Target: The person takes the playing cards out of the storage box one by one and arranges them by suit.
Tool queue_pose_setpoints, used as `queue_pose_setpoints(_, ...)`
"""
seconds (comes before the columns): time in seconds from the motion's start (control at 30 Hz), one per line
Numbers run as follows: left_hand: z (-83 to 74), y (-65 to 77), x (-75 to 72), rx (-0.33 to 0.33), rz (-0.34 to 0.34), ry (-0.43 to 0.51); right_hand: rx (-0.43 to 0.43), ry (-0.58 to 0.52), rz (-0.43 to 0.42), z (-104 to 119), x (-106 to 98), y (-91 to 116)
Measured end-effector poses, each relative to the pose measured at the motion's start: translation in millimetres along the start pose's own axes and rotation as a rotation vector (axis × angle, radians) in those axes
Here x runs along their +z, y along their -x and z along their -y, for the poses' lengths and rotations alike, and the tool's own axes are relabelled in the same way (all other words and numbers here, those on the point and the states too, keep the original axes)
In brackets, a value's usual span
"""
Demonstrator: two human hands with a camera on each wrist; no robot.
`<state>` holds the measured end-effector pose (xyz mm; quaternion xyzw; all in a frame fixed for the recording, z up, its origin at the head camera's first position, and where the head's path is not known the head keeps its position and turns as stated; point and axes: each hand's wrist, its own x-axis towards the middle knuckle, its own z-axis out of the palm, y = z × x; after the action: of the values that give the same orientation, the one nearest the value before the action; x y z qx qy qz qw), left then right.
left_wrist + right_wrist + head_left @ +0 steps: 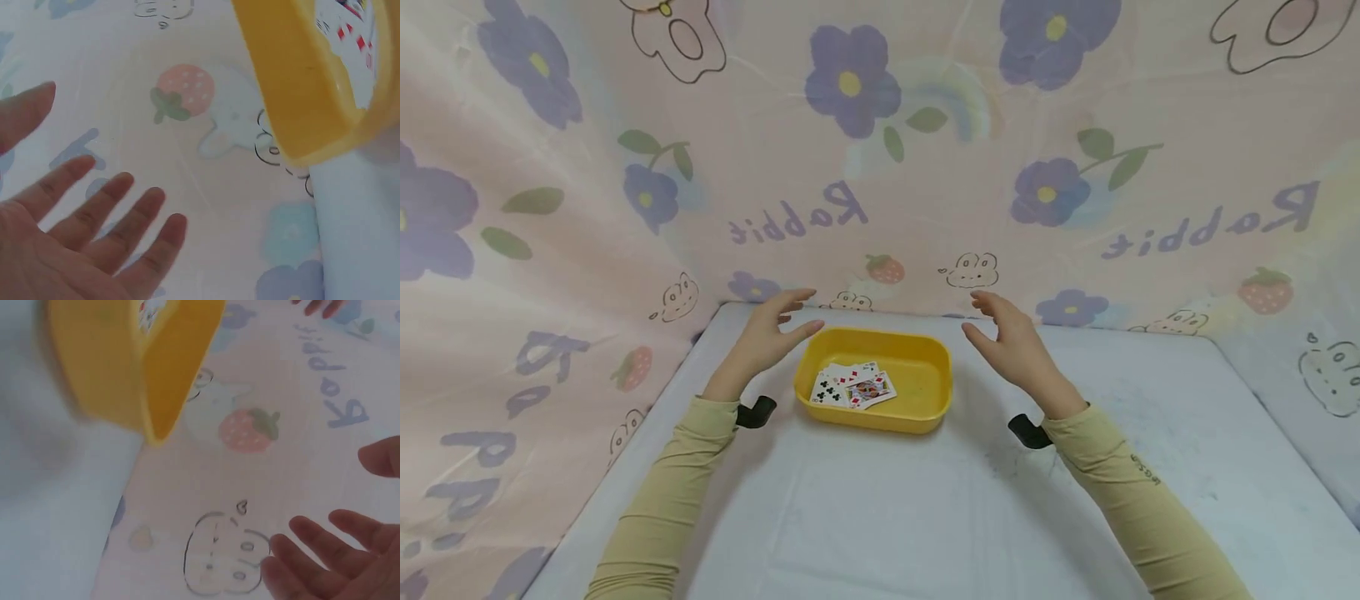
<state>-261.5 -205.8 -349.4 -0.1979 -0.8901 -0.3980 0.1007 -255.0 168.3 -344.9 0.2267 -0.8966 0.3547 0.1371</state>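
Yellow tray (925, 385): held playing cards (853, 387), near-left corner; long axis paralleled table (865, 508) far edge. Left hand (765, 335), right hand (1015, 346) hung wide.

The person wears long sleeves in a plain, muted khaki: the left sleeve (662, 500) and the right sleeve (1157, 521) both fit closely, with soft creases ringing the fabric. Each ends at the wrist, leaving the hands bare. Small dark lettering (1145, 469), too small to read surely, runs along the right sleeve's side facing the tabletop's (880, 517) right edge. A matte black, bent, blunt-ended left wrist piece (756, 412) juts out below one cuff; a similar right wrist piece (1028, 432) matches it.
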Motion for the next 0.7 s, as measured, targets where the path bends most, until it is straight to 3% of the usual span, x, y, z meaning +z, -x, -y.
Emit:
queue_pose_setpoints(0.17, -0.8, 0.4, -5.6, -0.129, 0.015, 0.172, 0.089, -0.213, 0.058, 9.1, 2.9, -6.6)
queue_pose_setpoints(0.27, -7.5, 0.8, -8.7, -0.202, 0.046, 0.253, 0.158, -0.29, 0.126, 13.3, 6.0, -11.6)
queue_pose_setpoints(0.37, -3.0, 0.0, -6.8, -0.272, 0.077, 0.312, 0.21, -0.36, 0.196, 15.3, 11.6, -17.9)
queue_pose_setpoints(0.53, 18.3, 0.2, 3.9, -0.45, 0.106, 0.292, 0.303, -0.524, 0.312, 18.2, 24.6, -29.8)
queue_pose_setpoints(0.63, 24.4, 2.1, 11.0, -0.579, 0.141, 0.275, 0.387, -0.612, 0.388, 19.5, 35.1, -37.7)
queue_pose_setpoints(0.7, 28.0, 3.4, 16.1, -0.628, 0.175, 0.257, 0.448, -0.658, 0.434, 19.7, 43.6, -42.6)
